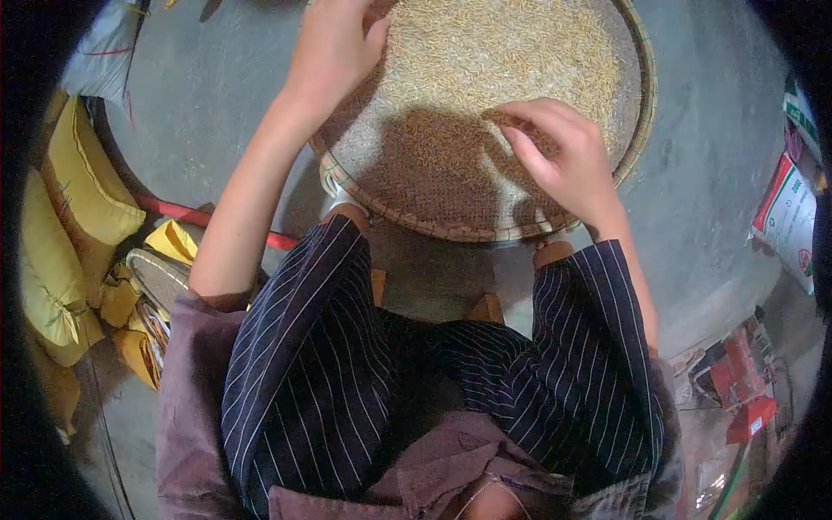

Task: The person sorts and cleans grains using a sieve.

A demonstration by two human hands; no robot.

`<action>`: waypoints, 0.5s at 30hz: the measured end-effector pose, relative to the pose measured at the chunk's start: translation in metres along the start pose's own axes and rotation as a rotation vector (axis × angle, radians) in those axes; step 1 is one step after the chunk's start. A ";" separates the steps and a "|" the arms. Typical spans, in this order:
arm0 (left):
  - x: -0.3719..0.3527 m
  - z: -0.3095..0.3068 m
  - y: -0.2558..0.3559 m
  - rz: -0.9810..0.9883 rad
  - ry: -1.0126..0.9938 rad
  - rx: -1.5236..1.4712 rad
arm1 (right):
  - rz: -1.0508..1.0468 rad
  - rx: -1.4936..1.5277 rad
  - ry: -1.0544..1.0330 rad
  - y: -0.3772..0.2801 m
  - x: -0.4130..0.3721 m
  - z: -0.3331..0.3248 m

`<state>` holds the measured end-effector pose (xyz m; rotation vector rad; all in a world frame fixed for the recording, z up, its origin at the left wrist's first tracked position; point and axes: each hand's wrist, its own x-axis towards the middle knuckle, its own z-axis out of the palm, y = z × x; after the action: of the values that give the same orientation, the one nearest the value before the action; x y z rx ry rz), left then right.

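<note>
A round woven winnowing tray (451, 232) lies in front of my knees, with unhusked rice grains (511, 52) spread over its far and middle part. Paler, finer bits show along its left side. My right hand (559, 152) hangs over the near right part of the tray, thumb and forefinger drawn close together just above the grains. Whatever may be between those fingertips is too small to make out. Over the tray's left rim is my left hand (340, 43); its thumb shows, but the other fingers are mostly hidden or cut off by the top edge.
Full yellow sacks (82, 191) stand at the left, beside a red strip (182, 211) on the floor and a smaller woven basket (156, 276). A white and red printed bag (790, 212) lies at the right, above red wrappers (745, 381).
</note>
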<state>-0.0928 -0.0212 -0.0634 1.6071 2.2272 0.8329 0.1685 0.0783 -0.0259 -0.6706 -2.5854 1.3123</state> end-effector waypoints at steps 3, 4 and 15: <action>-0.004 -0.004 0.007 -0.058 -0.021 0.052 | -0.022 -0.002 0.014 0.000 0.001 0.002; -0.005 -0.004 0.010 -0.144 -0.056 0.032 | -0.021 -0.001 0.014 -0.001 0.001 0.002; -0.005 -0.002 -0.008 -0.018 -0.136 0.023 | 0.011 -0.035 -0.020 -0.001 0.001 0.004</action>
<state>-0.0988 -0.0278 -0.0669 1.6013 2.1605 0.6740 0.1662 0.0754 -0.0270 -0.6816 -2.6304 1.2861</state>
